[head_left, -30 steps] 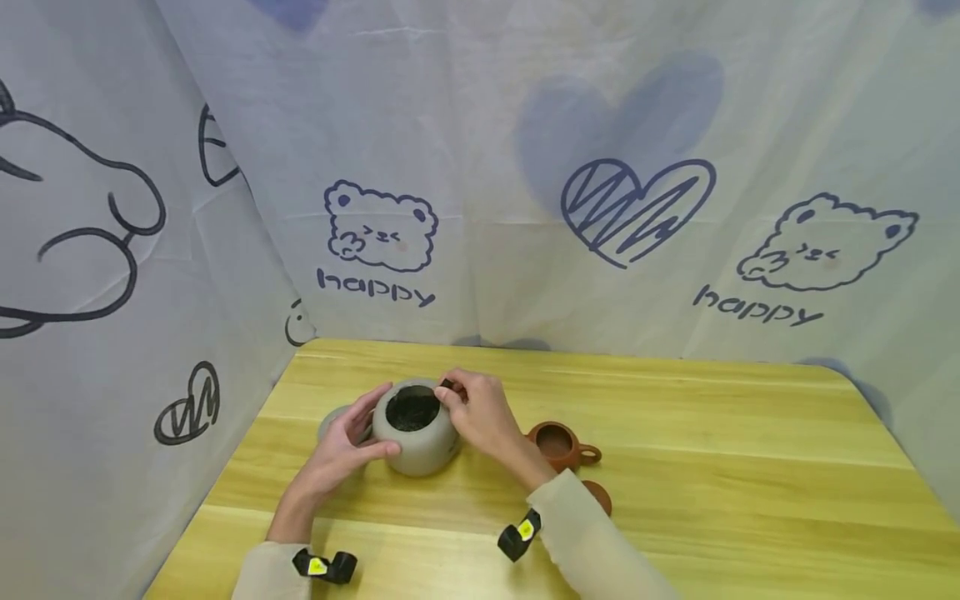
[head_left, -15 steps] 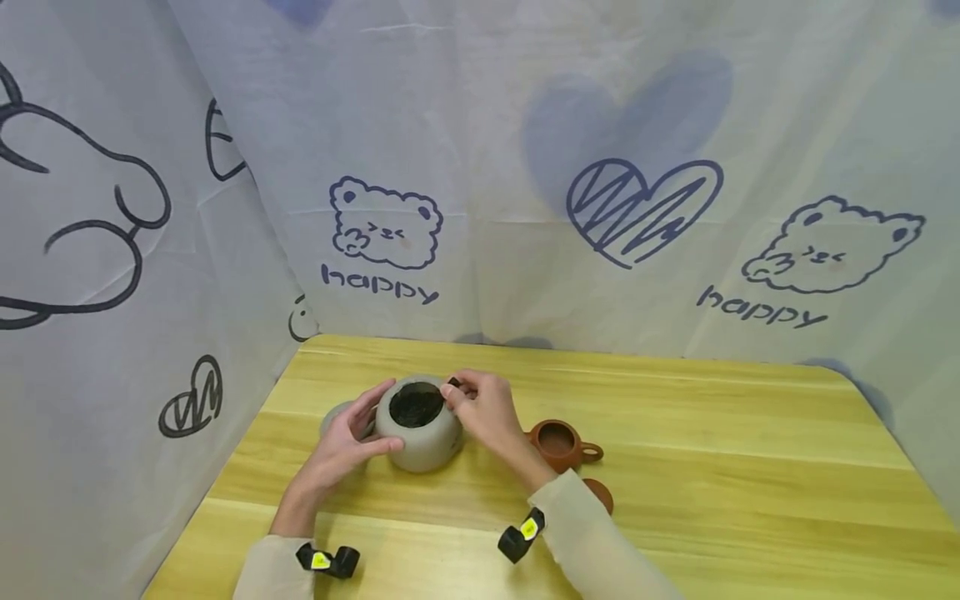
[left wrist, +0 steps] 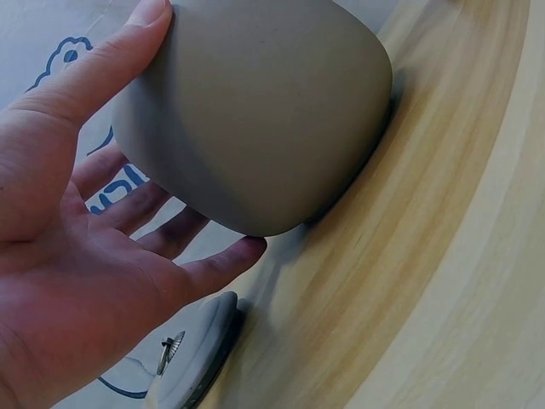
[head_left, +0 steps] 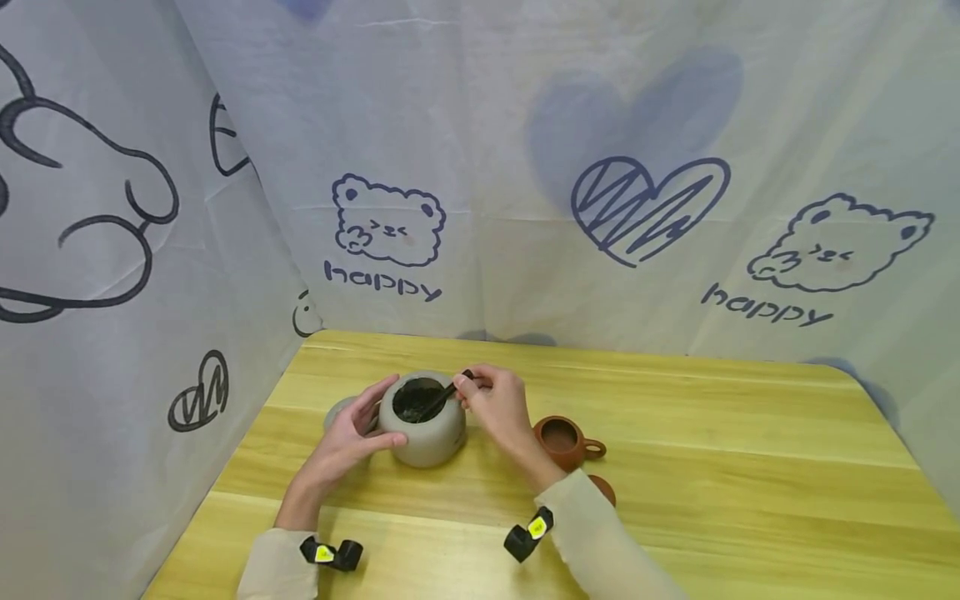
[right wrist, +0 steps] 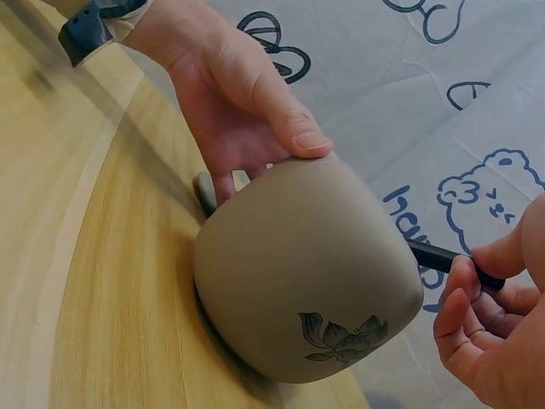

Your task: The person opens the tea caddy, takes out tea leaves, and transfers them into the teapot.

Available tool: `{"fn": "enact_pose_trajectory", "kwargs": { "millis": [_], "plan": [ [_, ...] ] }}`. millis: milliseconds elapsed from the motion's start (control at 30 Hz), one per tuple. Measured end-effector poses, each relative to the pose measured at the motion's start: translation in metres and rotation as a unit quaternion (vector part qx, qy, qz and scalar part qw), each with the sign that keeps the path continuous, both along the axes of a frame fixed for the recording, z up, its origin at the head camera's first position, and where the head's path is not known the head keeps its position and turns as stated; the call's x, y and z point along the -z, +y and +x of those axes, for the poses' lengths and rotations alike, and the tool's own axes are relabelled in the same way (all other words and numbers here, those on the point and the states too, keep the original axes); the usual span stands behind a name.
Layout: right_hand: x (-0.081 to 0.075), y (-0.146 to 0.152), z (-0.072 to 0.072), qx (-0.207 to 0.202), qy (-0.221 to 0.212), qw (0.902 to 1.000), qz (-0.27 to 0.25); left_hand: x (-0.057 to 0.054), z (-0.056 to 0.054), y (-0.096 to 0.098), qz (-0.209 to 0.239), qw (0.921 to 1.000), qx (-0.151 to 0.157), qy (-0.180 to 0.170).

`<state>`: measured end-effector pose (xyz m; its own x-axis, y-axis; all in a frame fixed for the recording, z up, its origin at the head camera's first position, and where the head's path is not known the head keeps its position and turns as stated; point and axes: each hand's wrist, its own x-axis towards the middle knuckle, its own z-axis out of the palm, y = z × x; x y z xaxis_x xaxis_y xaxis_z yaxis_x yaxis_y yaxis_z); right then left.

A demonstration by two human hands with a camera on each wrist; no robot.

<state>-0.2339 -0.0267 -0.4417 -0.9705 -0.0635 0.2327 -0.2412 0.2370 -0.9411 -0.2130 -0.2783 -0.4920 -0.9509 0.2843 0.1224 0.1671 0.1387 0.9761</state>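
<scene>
A rounded grey jar [head_left: 431,446] with a wide mouth sits on the wooden table and holds dark, tea-like leaves [head_left: 412,402]. My left hand [head_left: 348,433] holds its left side, thumb at the near side and fingers spread round the far side. With thumb and fingers, my right hand [head_left: 498,412] pinches the handle of a slim black tea scoop [head_left: 448,395]. The scoop slants down over the right rim into the mouth; its lower end lies among the dark contents. In the right wrist view, a dark lotus drawing [right wrist: 345,339] shows on the jar's wall.
Behind my left hand lies a grey lid [left wrist: 200,349] with a small metal knob. Right of the jar stands a lidless reddish-brown clay teapot [head_left: 564,443], its round lid [head_left: 603,490] nearby, partly behind my right sleeve. A printed cloth [head_left: 510,283] hangs behind the table.
My right hand has moved slightly right and drawn the black scoop up, so more of its shaft shows over the rim. My left hand keeps its hold on the jar.
</scene>
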Motion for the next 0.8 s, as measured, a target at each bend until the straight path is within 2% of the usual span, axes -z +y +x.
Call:
{"fn": "enact_pose_trajectory", "kwargs": {
  "millis": [533, 800],
  "plan": [
    [0.001, 0.009, 0.0, 0.021, -0.009, 0.9979, -0.06, 0.004, 0.002, 0.0, 0.007, 1.0, 0.002, 0.004],
    [0.003, 0.011, 0.0, 0.027, 0.008, 0.9965, -0.078, 0.006, 0.001, -0.001, 0.004, 1.0, 0.003, 0.008]
  ]
}}
